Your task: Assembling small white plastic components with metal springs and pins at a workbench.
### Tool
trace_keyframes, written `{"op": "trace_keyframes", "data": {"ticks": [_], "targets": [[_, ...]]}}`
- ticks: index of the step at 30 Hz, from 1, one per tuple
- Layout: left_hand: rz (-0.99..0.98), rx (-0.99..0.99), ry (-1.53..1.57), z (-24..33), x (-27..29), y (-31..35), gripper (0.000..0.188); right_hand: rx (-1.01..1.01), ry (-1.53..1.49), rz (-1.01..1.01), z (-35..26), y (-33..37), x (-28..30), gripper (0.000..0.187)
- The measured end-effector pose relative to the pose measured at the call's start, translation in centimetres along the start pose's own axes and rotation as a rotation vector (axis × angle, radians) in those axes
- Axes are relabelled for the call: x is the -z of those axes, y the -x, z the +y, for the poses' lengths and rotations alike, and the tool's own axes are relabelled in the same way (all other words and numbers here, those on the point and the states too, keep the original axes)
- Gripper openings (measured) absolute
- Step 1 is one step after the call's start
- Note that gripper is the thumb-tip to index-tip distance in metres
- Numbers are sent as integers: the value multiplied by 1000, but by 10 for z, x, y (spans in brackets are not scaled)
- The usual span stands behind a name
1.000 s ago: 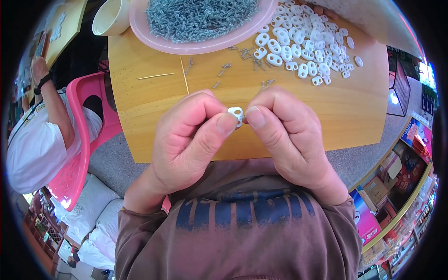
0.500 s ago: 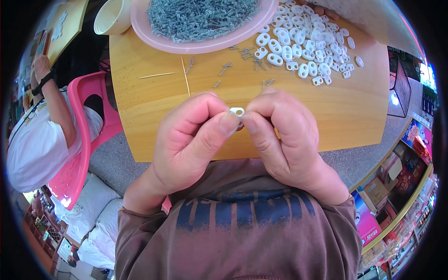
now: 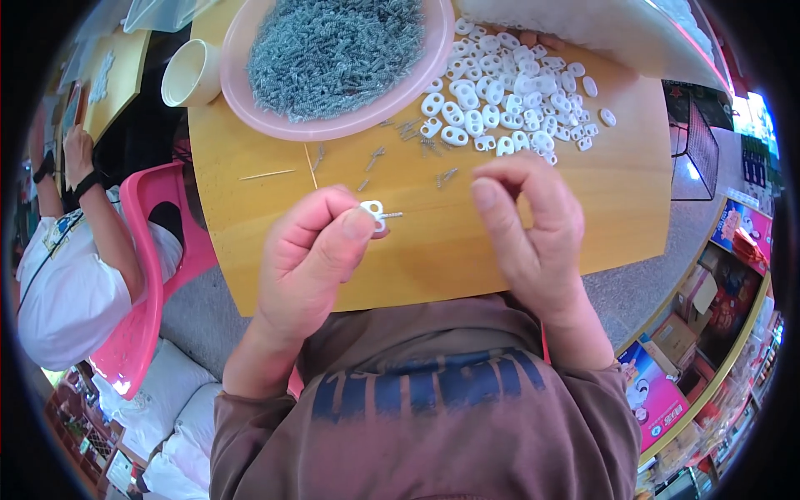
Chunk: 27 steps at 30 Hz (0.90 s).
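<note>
L hand [image 3: 307, 257] pinches white two-hole piece [image 3: 379, 223] nr. frame ctr, prob. by its L edge to keep the protruding spring [image 3: 394, 215] clear. R hand [image 3: 542, 237], ctr-right: loosely curled, nothing visibly held. Loose springs [image 3: 449, 176] lie above, prob. for short reach.

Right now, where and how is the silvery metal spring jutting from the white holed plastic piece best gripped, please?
Probably pinch the silvery metal spring by its free tip, from the right: it juts that way from the white plastic piece in the left hand.
</note>
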<state>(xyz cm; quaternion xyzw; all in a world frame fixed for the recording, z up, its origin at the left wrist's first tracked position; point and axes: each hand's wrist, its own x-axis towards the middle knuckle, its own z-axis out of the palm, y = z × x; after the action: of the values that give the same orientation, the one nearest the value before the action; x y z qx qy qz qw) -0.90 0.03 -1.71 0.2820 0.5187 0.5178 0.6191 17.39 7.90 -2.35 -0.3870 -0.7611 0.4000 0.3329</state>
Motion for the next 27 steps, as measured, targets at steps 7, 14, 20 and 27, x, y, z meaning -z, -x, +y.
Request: {"op": "trace_keyframes", "data": {"ticks": [7,14,20,27], "targets": [[15,-6,21,2,-1,-3,19,295,482,17,21,-23,5,19],[5,-33,31,2,3,-1,19,356,580,-72,34,-34,2,19],[-1,-17,38,1,5,-2,19,337,606,-45,35,-38,1,14],[7,-11,38,3,1,-5,18,135,211,7,22,-36,8,10]]}}
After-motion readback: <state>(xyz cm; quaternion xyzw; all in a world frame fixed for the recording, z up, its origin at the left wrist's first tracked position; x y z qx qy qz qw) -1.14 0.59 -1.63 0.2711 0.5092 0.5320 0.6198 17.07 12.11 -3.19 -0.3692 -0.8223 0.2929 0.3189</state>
